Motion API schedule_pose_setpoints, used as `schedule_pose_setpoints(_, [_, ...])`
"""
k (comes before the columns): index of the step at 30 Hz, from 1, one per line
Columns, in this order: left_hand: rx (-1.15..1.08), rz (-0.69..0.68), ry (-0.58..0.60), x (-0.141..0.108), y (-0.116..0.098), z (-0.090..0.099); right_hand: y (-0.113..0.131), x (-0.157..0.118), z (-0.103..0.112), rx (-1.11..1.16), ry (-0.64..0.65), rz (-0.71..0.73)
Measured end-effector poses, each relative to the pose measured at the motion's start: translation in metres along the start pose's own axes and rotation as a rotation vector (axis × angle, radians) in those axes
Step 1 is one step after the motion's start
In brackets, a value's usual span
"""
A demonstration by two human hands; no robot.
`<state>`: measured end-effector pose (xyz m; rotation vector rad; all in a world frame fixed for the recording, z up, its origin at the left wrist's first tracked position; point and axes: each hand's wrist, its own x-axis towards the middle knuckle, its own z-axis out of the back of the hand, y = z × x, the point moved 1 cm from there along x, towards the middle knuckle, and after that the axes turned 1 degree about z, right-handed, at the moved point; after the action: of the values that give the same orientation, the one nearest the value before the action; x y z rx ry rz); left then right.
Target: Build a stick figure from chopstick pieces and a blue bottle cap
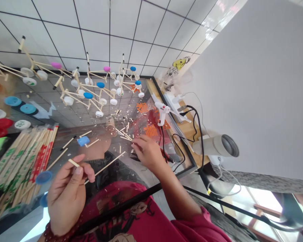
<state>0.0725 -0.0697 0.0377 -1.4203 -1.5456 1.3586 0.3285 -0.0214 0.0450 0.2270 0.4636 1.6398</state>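
Observation:
My left hand (69, 191) is closed at the near left, its thumb and fingers pinching a short piece of wooden stick (73, 163). My right hand (148, 153) reaches over the glass table, its fingers drawn together at a small heap of cut wooden sticks (125, 134). Whether one is between those fingertips is hidden. Between the hands lies a long thin stick (111, 163). Beyond my left hand are a small blue piece (83, 140) with sticks at it and a black-tipped stick (68, 143).
Several stick models with bottle-cap wheels (88, 95) stand along the back. Wrapped chopsticks (27, 151) and loose caps (22, 124) lie at the left. On the right are a white glue gun (162, 112), a power strip (174, 106), black cables and a pale cylinder (214, 146).

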Motion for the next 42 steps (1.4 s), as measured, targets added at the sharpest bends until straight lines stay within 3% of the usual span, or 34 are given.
schedule_pose_setpoints(5, [-0.015, -0.005, 0.018, -0.003, -0.002, -0.006, 0.022, 0.061, 0.009, -0.244, 0.132, 0.01])
schedule_pose_setpoints(8, [-0.047, -0.007, 0.01, -0.005, -0.004, -0.006, 0.031, 0.08, 0.005, -0.28, 0.184, 0.018])
schedule_pose_setpoints(17, [-0.035, 0.006, 0.018, -0.017, -0.009, -0.005, 0.035, 0.092, 0.018, -0.261, 0.193, 0.015])
schedule_pose_setpoints(24, [-0.031, 0.026, 0.073, -0.019, -0.011, -0.006, 0.04, 0.103, 0.001, -0.304, 0.274, 0.016])
schedule_pose_setpoints(28, [-0.027, 0.028, 0.069, -0.02, -0.013, -0.007, 0.037, 0.107, 0.006, -0.233, 0.164, 0.018])
schedule_pose_setpoints(31, [-0.011, 0.033, 0.078, -0.021, -0.013, -0.007, 0.045, 0.115, 0.006, -0.019, 0.106, 0.063])
schedule_pose_setpoints(34, [-0.008, 0.016, 0.106, -0.022, -0.012, -0.006, 0.063, 0.127, -0.006, 0.12, 0.162, 0.119])
schedule_pose_setpoints(38, [0.002, 0.007, 0.124, -0.022, -0.012, -0.005, 0.082, 0.14, -0.026, -0.002, 0.254, 0.146])
schedule_pose_setpoints(42, [0.019, 0.009, 0.126, -0.022, -0.013, -0.003, 0.074, 0.143, -0.024, 0.008, 0.271, 0.195])
